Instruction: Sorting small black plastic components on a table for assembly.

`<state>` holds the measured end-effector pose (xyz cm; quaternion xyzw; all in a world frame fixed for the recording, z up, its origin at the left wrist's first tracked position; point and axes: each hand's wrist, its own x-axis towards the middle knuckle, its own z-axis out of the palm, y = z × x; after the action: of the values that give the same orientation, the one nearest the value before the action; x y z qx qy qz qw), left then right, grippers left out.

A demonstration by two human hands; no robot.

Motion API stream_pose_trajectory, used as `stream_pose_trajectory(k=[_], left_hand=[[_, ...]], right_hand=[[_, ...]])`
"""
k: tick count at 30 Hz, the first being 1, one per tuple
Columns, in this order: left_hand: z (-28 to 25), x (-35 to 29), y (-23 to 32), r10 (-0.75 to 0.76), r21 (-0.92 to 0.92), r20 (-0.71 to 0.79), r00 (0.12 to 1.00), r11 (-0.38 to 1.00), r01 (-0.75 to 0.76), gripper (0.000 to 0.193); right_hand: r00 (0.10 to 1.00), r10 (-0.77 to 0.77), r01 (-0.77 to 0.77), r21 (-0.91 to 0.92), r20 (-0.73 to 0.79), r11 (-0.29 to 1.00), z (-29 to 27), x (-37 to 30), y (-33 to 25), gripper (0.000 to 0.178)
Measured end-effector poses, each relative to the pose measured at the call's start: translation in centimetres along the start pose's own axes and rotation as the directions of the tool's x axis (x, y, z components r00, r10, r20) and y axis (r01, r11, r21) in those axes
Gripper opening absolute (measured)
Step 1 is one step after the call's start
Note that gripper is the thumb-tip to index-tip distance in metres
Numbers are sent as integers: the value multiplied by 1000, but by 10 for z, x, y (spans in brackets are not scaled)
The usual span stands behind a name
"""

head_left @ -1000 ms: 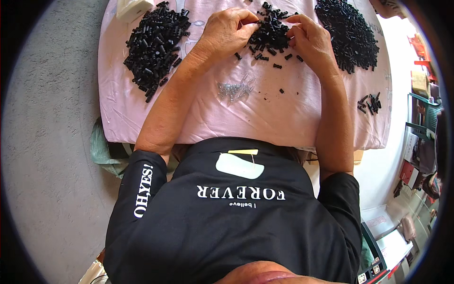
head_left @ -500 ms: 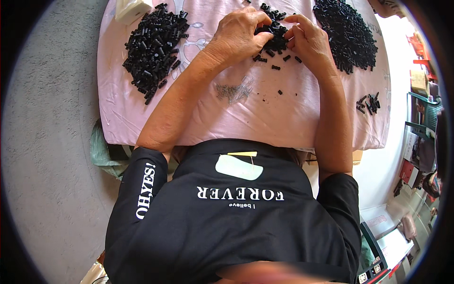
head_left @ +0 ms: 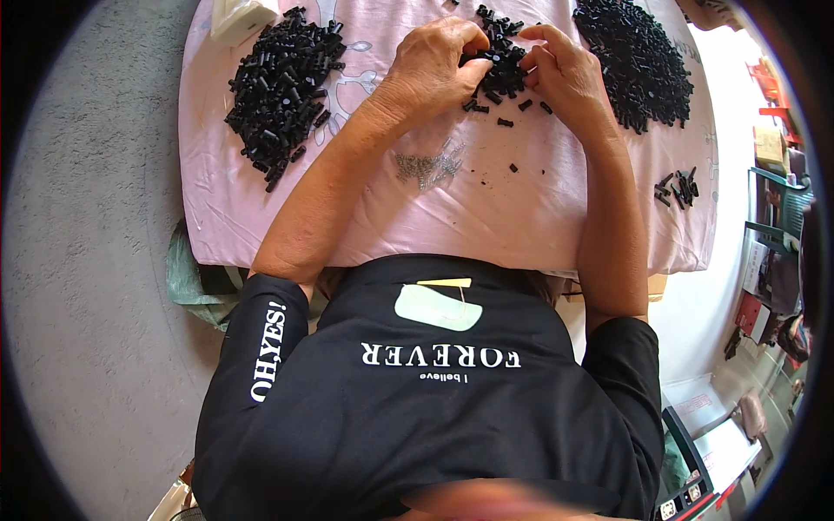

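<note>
A middle pile of small black tubular pieces (head_left: 502, 62) lies at the far side of the pink cloth, between my hands. At its left edge is my left hand (head_left: 437, 68), thumb and forefinger curved and apart, with black pieces showing in the gap. My right hand (head_left: 566, 80) touches the pile's right edge. One of its fingers reaches out over the pieces, while the thumb and another finger are drawn close together. Whatever is between those tips is hidden. Several loose black pieces (head_left: 505, 123) lie just nearer to me than the pile.
Larger black heaps lie on the left (head_left: 282, 91) and right (head_left: 638, 65). A small group of black pieces (head_left: 684, 188) sits near the right edge of the pink cloth (head_left: 521, 226). Tiny silvery bits (head_left: 427, 167) are scattered at centre. A white box (head_left: 241, 19) stands far left.
My left hand has shifted slightly left, and its thumb has drawn back from the middle pile. My right hand has barely moved. The heaps look the same.
</note>
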<state>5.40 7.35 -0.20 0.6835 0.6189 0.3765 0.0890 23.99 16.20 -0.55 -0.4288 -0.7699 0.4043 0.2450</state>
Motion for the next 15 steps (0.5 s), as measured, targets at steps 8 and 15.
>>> stream_pose_trajectory(k=[8, 15], left_hand=[[-7, -5, -13, -31, 1, -39, 999, 1000, 31, 20], [-5, -8, -16, -17, 18, -77, 997, 1000, 19, 20]], right_hand=[[1000, -30, 30, -23, -1, 999, 1, -2, -2, 24], [917, -391, 371, -191, -80, 909, 9, 1, 0, 18]])
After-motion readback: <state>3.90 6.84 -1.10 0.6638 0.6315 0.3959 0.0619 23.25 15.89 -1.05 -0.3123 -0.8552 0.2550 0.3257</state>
